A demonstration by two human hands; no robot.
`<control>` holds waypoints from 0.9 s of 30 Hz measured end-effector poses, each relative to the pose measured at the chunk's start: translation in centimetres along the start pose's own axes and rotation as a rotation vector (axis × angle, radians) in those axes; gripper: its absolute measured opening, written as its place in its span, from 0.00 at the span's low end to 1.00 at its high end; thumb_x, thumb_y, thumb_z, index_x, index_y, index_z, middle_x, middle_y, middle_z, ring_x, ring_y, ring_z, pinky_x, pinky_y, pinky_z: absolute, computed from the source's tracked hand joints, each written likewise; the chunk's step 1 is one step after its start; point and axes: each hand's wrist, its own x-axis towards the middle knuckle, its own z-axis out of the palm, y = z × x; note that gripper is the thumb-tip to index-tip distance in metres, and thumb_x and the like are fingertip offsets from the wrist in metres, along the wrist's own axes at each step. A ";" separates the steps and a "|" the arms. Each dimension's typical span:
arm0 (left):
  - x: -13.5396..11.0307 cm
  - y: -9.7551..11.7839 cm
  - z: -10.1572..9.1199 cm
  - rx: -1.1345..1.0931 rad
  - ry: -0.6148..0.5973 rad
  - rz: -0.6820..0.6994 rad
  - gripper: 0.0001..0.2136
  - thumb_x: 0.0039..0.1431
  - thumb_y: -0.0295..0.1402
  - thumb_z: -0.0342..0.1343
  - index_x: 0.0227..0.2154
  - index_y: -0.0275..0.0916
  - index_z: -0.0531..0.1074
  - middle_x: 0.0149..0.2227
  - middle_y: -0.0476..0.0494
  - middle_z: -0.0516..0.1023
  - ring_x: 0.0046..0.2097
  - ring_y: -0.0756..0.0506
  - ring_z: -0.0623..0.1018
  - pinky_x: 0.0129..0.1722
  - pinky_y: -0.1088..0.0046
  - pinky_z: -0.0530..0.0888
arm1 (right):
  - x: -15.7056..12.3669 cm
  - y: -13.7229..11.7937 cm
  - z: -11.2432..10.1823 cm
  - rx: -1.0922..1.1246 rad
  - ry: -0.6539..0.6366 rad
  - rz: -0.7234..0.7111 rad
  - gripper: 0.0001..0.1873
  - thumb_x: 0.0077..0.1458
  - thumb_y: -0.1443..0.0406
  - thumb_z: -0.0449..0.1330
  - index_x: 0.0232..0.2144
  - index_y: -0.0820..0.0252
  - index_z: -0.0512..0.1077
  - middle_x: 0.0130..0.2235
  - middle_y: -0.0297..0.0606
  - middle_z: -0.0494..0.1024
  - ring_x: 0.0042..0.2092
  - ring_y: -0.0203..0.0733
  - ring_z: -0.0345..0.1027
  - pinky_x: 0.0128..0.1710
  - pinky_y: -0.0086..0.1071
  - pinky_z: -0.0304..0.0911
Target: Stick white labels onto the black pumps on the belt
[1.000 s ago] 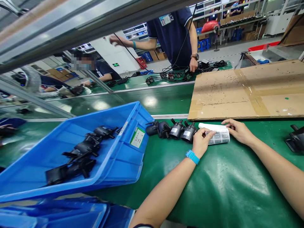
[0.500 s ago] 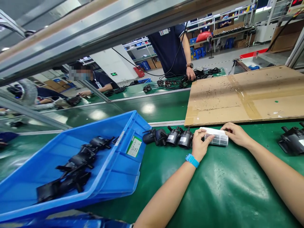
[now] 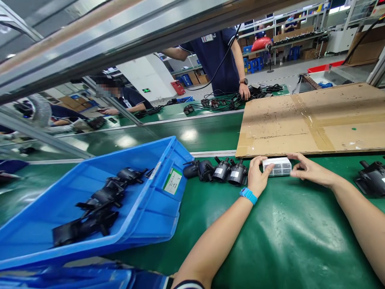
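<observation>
A white stack of label sheets (image 3: pixel 279 166), printed with a grid of grey blocks, sits on the green table mat. My left hand (image 3: pixel 258 172), with a blue band at the wrist, is closed on its left end, thumb across the front. At the other end, my right hand (image 3: pixel 313 170) has its index finger and thumb apart, close to the corner; whether a fingertip touches it I cannot tell. Left of my left hand stands a row of black pump-like parts (image 3: pixel 221 170), some with white labels.
A blue bin (image 3: pixel 144 212) holding several black parts stands at the left. A cardboard sheet (image 3: pixel 300 124) lies behind my hands. Another black part (image 3: pixel 373 178) is at the right edge. Across the line, co-workers handle black cables (image 3: pixel 231 102).
The label stack now shows a flatter, boxier front instead of a curved one. My right hand has drawn back rightward and its fingers have spread. My left hand still holds the left end.
</observation>
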 end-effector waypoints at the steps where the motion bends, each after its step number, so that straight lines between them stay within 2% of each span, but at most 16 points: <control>1: 0.0 0.1 -0.1 0.010 -0.023 -0.006 0.19 0.64 0.42 0.60 0.54 0.42 0.71 0.55 0.37 0.73 0.60 0.39 0.72 0.61 0.57 0.69 | -0.1 0.0 0.0 -0.018 -0.011 -0.018 0.45 0.46 0.54 0.73 0.64 0.48 0.62 0.64 0.44 0.65 0.43 0.43 0.71 0.33 0.32 0.70; 3: -0.1 0.2 -0.5 0.037 -0.085 -0.018 0.31 0.57 0.46 0.66 0.60 0.42 0.65 0.57 0.36 0.73 0.60 0.36 0.72 0.60 0.53 0.68 | 0.0 0.3 0.3 -0.058 0.015 -0.043 0.52 0.41 0.55 0.76 0.66 0.47 0.59 0.63 0.43 0.66 0.42 0.42 0.70 0.34 0.33 0.69; 5: -0.3 0.3 -0.9 0.069 -0.154 -0.024 0.48 0.43 0.47 0.75 0.65 0.43 0.59 0.57 0.35 0.74 0.59 0.33 0.71 0.60 0.51 0.68 | 0.4 0.8 0.8 -0.090 0.076 -0.055 0.47 0.47 0.52 0.73 0.65 0.50 0.60 0.56 0.42 0.72 0.37 0.40 0.69 0.34 0.34 0.68; 7: -0.4 0.2 -1.1 0.102 -0.198 -0.029 0.55 0.36 0.45 0.78 0.67 0.42 0.54 0.55 0.36 0.75 0.58 0.33 0.72 0.59 0.52 0.68 | 0.8 1.3 1.3 -0.116 0.139 -0.055 0.37 0.53 0.47 0.68 0.60 0.55 0.65 0.44 0.39 0.76 0.33 0.39 0.67 0.34 0.34 0.66; 8: -0.4 0.2 -1.1 0.120 -0.205 -0.034 0.54 0.38 0.45 0.77 0.67 0.42 0.54 0.54 0.37 0.75 0.58 0.33 0.72 0.59 0.52 0.68 | 1.0 1.4 1.6 -0.129 0.167 -0.052 0.34 0.55 0.46 0.66 0.57 0.56 0.68 0.39 0.38 0.76 0.32 0.39 0.67 0.33 0.34 0.65; 10: -0.1 0.1 -1.1 0.155 -0.202 -0.046 0.44 0.47 0.47 0.72 0.64 0.41 0.58 0.52 0.37 0.76 0.56 0.34 0.73 0.57 0.52 0.68 | 1.1 1.5 1.8 -0.156 0.209 -0.047 0.31 0.55 0.44 0.65 0.51 0.58 0.71 0.32 0.35 0.74 0.30 0.39 0.65 0.32 0.34 0.62; 13: 0.4 0.1 -1.2 0.194 -0.210 -0.036 0.29 0.52 0.51 0.68 0.52 0.41 0.70 0.50 0.38 0.74 0.56 0.34 0.72 0.57 0.54 0.68 | 1.0 1.4 1.9 -0.180 0.226 -0.044 0.33 0.51 0.42 0.67 0.49 0.58 0.73 0.29 0.32 0.73 0.29 0.38 0.62 0.30 0.33 0.60; 15: 0.7 0.2 -1.4 0.206 -0.234 -0.015 0.30 0.45 0.53 0.71 0.47 0.42 0.74 0.51 0.39 0.73 0.57 0.34 0.70 0.59 0.54 0.67 | 0.9 1.5 2.0 -0.188 0.226 -0.033 0.31 0.50 0.41 0.67 0.45 0.58 0.75 0.29 0.34 0.74 0.28 0.38 0.63 0.30 0.33 0.60; 18: 0.8 0.0 -1.6 0.205 -0.265 -0.002 0.43 0.28 0.52 0.78 0.52 0.44 0.73 0.52 0.39 0.72 0.56 0.32 0.70 0.59 0.52 0.68 | 0.9 2.0 2.1 -0.188 0.245 -0.012 0.29 0.52 0.39 0.64 0.36 0.59 0.75 0.30 0.38 0.76 0.29 0.40 0.65 0.29 0.33 0.61; 20: 0.8 -0.1 -1.6 0.193 -0.254 -0.016 0.44 0.33 0.50 0.77 0.55 0.43 0.69 0.48 0.40 0.74 0.52 0.34 0.73 0.55 0.53 0.71 | 0.9 2.1 2.1 -0.174 0.254 -0.019 0.31 0.50 0.38 0.65 0.38 0.59 0.73 0.30 0.38 0.75 0.28 0.39 0.64 0.28 0.32 0.60; 23: 0.9 -0.4 -1.4 0.175 -0.199 -0.032 0.31 0.45 0.48 0.73 0.49 0.39 0.71 0.43 0.40 0.75 0.50 0.35 0.75 0.52 0.55 0.73 | 0.6 1.9 2.1 -0.158 0.241 -0.061 0.41 0.43 0.39 0.70 0.49 0.59 0.69 0.31 0.34 0.73 0.27 0.38 0.62 0.27 0.32 0.61; 25: 0.9 -0.5 -1.2 0.155 -0.159 -0.025 0.28 0.47 0.47 0.73 0.46 0.38 0.71 0.46 0.38 0.74 0.53 0.35 0.74 0.55 0.55 0.72 | 0.5 1.6 2.0 -0.164 0.232 -0.080 0.45 0.42 0.39 0.71 0.53 0.58 0.67 0.32 0.33 0.72 0.27 0.38 0.62 0.28 0.32 0.62; 27: 0.8 -0.7 -1.0 0.128 -0.115 -0.019 0.33 0.46 0.45 0.74 0.51 0.37 0.69 0.51 0.34 0.71 0.57 0.34 0.72 0.57 0.55 0.71 | 0.3 1.4 2.0 -0.184 0.236 -0.082 0.45 0.44 0.38 0.69 0.54 0.58 0.66 0.30 0.32 0.71 0.27 0.39 0.63 0.28 0.33 0.62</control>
